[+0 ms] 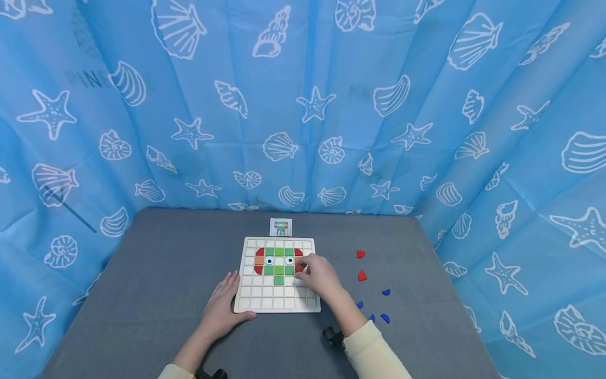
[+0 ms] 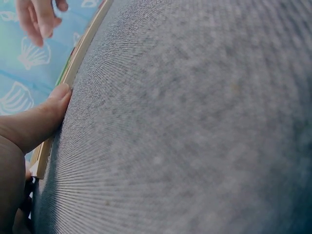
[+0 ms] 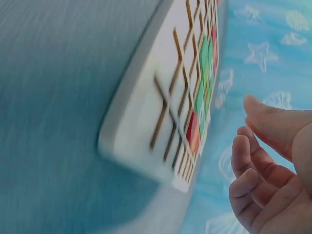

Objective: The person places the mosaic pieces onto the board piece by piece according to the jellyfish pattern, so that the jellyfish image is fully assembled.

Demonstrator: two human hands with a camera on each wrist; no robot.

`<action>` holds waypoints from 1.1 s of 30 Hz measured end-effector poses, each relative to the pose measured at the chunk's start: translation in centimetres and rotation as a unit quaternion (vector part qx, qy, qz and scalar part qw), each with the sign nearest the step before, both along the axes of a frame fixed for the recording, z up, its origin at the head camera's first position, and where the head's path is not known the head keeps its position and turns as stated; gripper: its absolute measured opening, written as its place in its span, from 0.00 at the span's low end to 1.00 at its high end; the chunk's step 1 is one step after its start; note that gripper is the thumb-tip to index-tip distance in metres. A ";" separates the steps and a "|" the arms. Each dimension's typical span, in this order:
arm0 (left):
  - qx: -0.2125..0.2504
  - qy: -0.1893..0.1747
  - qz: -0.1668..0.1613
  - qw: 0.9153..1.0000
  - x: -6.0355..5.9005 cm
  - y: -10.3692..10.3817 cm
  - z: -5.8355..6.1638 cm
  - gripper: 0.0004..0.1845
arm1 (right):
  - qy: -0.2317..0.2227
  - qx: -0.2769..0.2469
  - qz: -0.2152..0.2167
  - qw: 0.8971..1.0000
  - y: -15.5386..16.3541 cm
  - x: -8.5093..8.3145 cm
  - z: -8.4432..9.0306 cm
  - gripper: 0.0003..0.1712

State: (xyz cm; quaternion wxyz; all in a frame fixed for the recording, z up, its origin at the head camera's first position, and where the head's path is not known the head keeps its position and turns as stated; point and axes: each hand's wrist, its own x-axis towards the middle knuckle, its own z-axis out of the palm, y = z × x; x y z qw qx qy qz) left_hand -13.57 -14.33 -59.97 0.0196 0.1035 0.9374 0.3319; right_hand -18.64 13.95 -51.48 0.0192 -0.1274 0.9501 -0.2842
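Note:
A pale square grid board (image 1: 256, 303) lies on the table, part-filled with green tiles (image 1: 279, 270), orange and red side pieces (image 1: 259, 269) and two round eye pieces (image 1: 269, 260). My left hand (image 1: 221, 308) rests at its near left corner, fingers stretched along the left edge and thumb (image 2: 59, 95) against the front edge. Over the board's right side is my right hand (image 1: 321, 275), its fingertips by the red and orange pieces there. In the right wrist view its thumb and loosely bent fingers (image 3: 261, 178) stand apart, nothing between them.
A small picture card (image 1: 281, 227) lies behind the board. To the right are two loose red pieces (image 1: 362, 276) and several blue half-round pieces (image 1: 386, 291), some close to the right forearm. A blue shell-print curtain (image 1: 314, 158) hangs behind the grey table (image 1: 165, 263).

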 end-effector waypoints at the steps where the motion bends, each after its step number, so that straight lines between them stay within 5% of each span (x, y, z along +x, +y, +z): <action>1: 0.000 0.002 0.000 1.000 0.0 0.0 0.0 0.66 | 0.002 -0.001 -0.008 1.000 0.5 0.1 0.2 0.13; 12: -0.003 0.018 0.003 1.000 0.1 0.1 -0.2 0.66 | 0.030 0.019 -0.104 0.994 6.1 0.4 0.1 0.15; 24: -0.004 -0.004 0.003 1.000 0.1 -0.1 -0.2 0.66 | -0.014 0.063 -0.202 0.977 12.9 0.1 -1.5 0.21; 33: -0.006 -0.010 0.003 1.000 0.0 -0.1 -0.1 0.67 | -0.050 0.088 -0.211 0.972 14.3 0.3 -2.0 0.12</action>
